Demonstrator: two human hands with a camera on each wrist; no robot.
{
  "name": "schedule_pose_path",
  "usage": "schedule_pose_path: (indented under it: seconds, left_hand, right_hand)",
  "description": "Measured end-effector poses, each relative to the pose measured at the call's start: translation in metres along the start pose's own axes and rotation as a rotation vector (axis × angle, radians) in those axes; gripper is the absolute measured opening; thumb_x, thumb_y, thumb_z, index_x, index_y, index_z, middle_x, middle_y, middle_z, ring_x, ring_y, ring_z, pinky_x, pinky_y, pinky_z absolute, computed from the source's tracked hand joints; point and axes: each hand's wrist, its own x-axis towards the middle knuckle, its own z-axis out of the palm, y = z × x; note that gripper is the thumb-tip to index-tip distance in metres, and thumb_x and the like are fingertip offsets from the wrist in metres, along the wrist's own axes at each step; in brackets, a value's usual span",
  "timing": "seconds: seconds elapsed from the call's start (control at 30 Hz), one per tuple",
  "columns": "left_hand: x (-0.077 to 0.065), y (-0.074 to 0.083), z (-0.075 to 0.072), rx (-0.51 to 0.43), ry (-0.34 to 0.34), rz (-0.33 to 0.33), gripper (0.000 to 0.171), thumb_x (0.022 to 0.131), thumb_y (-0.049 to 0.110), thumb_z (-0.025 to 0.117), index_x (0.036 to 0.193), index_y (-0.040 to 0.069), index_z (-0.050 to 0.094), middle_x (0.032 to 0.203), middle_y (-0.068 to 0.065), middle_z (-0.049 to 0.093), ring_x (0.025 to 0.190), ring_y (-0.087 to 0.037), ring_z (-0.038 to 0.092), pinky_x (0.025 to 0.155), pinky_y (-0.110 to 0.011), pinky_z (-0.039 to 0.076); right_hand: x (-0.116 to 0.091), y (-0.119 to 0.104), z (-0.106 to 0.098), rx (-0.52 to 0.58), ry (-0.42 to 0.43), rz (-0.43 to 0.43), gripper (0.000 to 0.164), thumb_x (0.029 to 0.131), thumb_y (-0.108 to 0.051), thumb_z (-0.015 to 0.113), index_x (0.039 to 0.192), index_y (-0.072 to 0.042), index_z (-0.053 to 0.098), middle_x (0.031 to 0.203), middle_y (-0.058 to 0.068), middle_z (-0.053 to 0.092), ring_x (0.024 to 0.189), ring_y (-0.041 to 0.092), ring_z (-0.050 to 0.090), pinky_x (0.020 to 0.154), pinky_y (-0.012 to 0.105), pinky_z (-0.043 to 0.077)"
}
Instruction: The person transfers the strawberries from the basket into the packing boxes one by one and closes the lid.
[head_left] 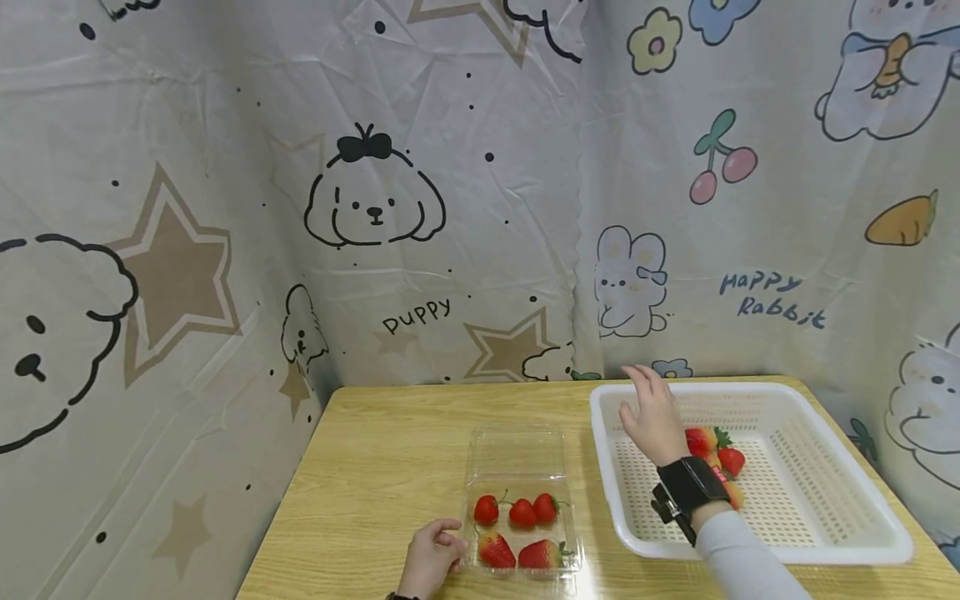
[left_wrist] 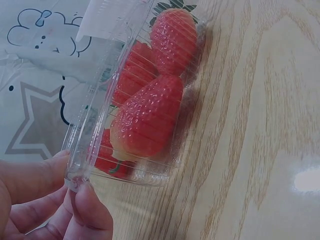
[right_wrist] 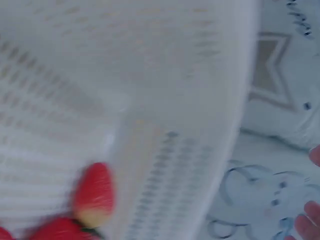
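A clear plastic clamshell box (head_left: 516,452) stands on the table with its lid raised at the back. Inside lie several strawberries, larger ones (head_left: 541,554) at the front and smaller ones (head_left: 522,513) behind. The left hand (head_left: 431,554) is at the box's left side; in the left wrist view its thumb and fingers pinch the corner of the rim. Over the left part of a white perforated basket (head_left: 606,467), the right hand (head_left: 652,421) is raised with fingers apart and nothing held. Below that wrist, more strawberries (head_left: 731,461) lie in the basket, partly hidden by the wrist strap.
The basket fills the right side of the wooden table (head_left: 375,467), a short gap away from the box. A printed curtain (head_left: 450,208) hangs behind the table and along its left side. A black strap with a small camera (head_left: 686,492) sits on the right wrist.
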Motion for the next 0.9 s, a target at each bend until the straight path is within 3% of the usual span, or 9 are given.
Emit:
schedule_pose_path:
  seconds: [0.13,0.27,0.37,0.47,0.9]
  left_hand:
    - [0.001,-0.001,0.0,0.003,0.004,0.01,0.03,0.077,-0.005,0.063,0.104,-0.016,0.054,0.068,-0.004,0.053,0.053,-0.008,0.051,0.05,-0.026,0.05]
    - [0.001,-0.002,0.0,0.0,0.004,0.011,0.029,0.077,-0.006,0.063,0.103,-0.016,0.054,0.068,-0.004,0.053,0.053,-0.009,0.051,0.05,-0.027,0.05]
    - [0.001,-0.003,0.0,-0.001,0.004,0.012,0.029,0.078,-0.006,0.063,0.103,-0.016,0.054,0.068,-0.004,0.053,0.054,-0.009,0.051,0.051,-0.028,0.051]
    - [0.001,-0.002,0.0,0.002,0.006,0.014,0.029,0.078,-0.005,0.063,0.103,-0.016,0.054,0.068,-0.004,0.052,0.054,-0.009,0.051,0.051,-0.029,0.051]
    - [0.001,-0.002,0.0,0.0,-0.003,0.005,0.029,0.078,-0.005,0.062,0.103,-0.016,0.054,0.069,-0.004,0.052,0.055,-0.009,0.052,0.052,-0.028,0.051]
  right_hand:
    - [-0.019,0.031,0.005,-0.049,-0.116,0.159,0.048,0.076,0.0,0.059,0.122,0.006,0.047,0.119,0.029,0.044,0.109,0.045,0.043,0.092,0.058,0.036]
    - [-0.037,0.053,0.009,-0.123,-0.287,0.284,0.047,0.077,-0.005,0.062,0.12,0.008,0.048,0.116,0.034,0.045,0.106,0.048,0.045,0.087,0.058,0.04]
    - [-0.045,0.062,0.011,-0.167,-0.434,0.362,0.048,0.078,-0.008,0.063,0.121,0.007,0.048,0.117,0.035,0.043,0.105,0.051,0.044,0.083,0.061,0.041]
    - [-0.049,0.07,0.015,-0.185,-0.524,0.403,0.047,0.079,-0.009,0.061,0.122,0.006,0.048,0.119,0.035,0.04,0.102,0.053,0.044,0.082,0.062,0.042]
    - [-0.047,0.071,0.02,-0.267,-0.504,0.418,0.041,0.078,-0.005,0.064,0.114,0.009,0.052,0.106,0.031,0.04,0.091,0.048,0.047,0.072,0.055,0.048]
